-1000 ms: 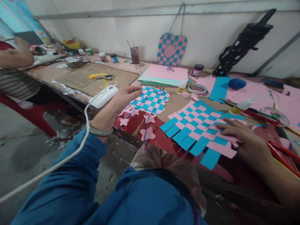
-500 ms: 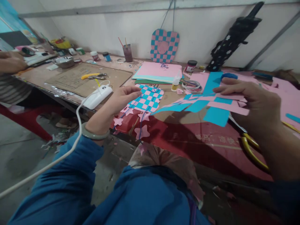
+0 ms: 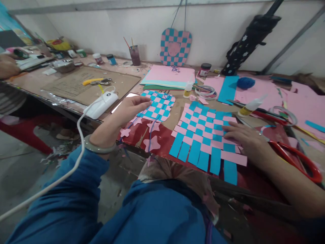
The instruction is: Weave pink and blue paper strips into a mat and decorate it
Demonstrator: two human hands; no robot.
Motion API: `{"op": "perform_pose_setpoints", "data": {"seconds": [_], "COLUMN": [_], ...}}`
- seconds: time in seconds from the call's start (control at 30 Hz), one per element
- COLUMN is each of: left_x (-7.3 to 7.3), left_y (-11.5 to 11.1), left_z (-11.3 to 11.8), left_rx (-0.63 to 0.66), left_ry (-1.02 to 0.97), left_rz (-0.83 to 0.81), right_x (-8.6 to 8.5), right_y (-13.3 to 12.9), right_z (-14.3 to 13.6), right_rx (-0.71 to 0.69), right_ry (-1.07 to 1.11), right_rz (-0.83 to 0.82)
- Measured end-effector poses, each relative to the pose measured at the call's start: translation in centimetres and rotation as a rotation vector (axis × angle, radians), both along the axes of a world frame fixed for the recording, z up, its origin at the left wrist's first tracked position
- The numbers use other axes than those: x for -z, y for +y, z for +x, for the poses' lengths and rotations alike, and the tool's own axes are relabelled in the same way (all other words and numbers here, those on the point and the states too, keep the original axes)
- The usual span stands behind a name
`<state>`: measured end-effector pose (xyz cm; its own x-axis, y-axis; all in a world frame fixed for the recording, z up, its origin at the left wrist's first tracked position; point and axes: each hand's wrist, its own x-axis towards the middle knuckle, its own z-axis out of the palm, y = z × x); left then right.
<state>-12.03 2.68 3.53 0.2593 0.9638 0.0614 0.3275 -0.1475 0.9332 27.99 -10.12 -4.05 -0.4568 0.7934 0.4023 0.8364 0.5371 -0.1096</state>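
My right hand [image 3: 245, 140] lies open at the right edge of a woven sheet [image 3: 200, 127] of pink and blue paper strips, its fingers stretched over the weave. Loose strip ends stick out along the sheet's near side, partly over the table edge. To its left is a smaller checkered paper piece [image 3: 157, 107] with blue cords and pink paper stars [image 3: 152, 144] hanging from it. My left hand [image 3: 134, 106] is at that piece's left edge, thumb and fingers pressed together. Whatever they may pinch is too small to make out.
Red-handled scissors [image 3: 301, 161] and a glue bottle [image 3: 250, 106] lie right of the sheet. Behind are coloured paper [image 3: 169, 75], blue yarn [image 3: 245, 83] and an umbrella [image 3: 250, 44]. A white cable runs from a power bank [image 3: 103, 105] across my left arm. A co-worker's hand [image 3: 8, 66] shows far left.
The woven sheet, raised and tilted in my right hand before, now lies flat on the table. My right hand has come down and opened on it. My left hand stays beside the smaller piece.
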Motion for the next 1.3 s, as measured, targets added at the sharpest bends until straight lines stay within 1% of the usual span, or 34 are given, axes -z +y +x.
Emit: {"op": "perform_pose_setpoints", "data": {"seconds": [0.1,0.17,0.23,0.37,0.47,0.57,0.63,0.7,0.8,0.9,0.97,1.03,1.1,1.17,1.23,1.3], "left_x": [0.1,0.2,0.2,0.2,0.2,0.2,0.2,0.3,0.6,0.5,0.1,-0.4,-0.9,-1.1,-1.2,-1.2], "left_y": [0.0,0.0,0.0,0.3,0.5,0.5,0.5,0.5,0.6,0.3,-0.2,-1.0,-1.9,-2.8,-3.5,-4.0], "left_z": [-0.2,-0.6,-1.0,-1.7,-1.9,-1.7,-1.6,-1.5,-1.5,-1.9,-2.2,-2.3,-2.1,-1.4,-0.4,0.7], "left_rx": [0.006,0.005,-0.004,-0.041,-0.045,-0.051,-0.047,-0.033,0.008,0.021,0.011,0.022,0.067,0.143,0.274,0.404], "left_ry": [0.01,0.025,0.024,0.008,0.005,-0.005,-0.014,-0.027,-0.014,0.013,0.054,0.151,0.273,0.369,0.428,0.447], "left_rz": [-0.001,0.002,0.002,-0.007,0.01,-0.007,-0.027,-0.03,-0.004,0.008,0.007,0.016,0.049,0.127,0.206,0.251], "right_x": [-0.1,-0.1,0.0,-0.7,-1.7,-2.5,-2.8,-3.2,-3.5,-3.8,-4.0,-4.2,-4.2,-3.7,-2.8,-1.9], "right_y": [0.1,0.3,0.3,-0.5,-1.2,-1.1,-0.4,1.1,4.2,7.2,8.4,8.7,8.5,8.0,7.7,7.6], "right_z": [0.1,0.5,1.0,1.7,1.1,-0.6,-2.0,-3.4,-5.1,-5.7,-5.3,-4.2,-2.8,-1.8,-1.2,-1.1], "right_rx": [0.018,0.008,-0.004,0.053,0.051,0.015,0.002,0.012,0.014,-0.003,0.077,0.204,0.294,0.338,0.339,0.32], "right_ry": [-0.013,-0.055,-0.085,-0.186,-0.239,-0.231,-0.228,-0.235,-0.253,-0.257,-0.255,-0.234,-0.214,-0.203,-0.189,-0.171], "right_rz": [-0.014,-0.034,-0.018,0.019,0.065,0.107,0.074,0.021,-0.046,-0.104,-0.15,-0.245,-0.362,-0.439,-0.438,-0.405]}}
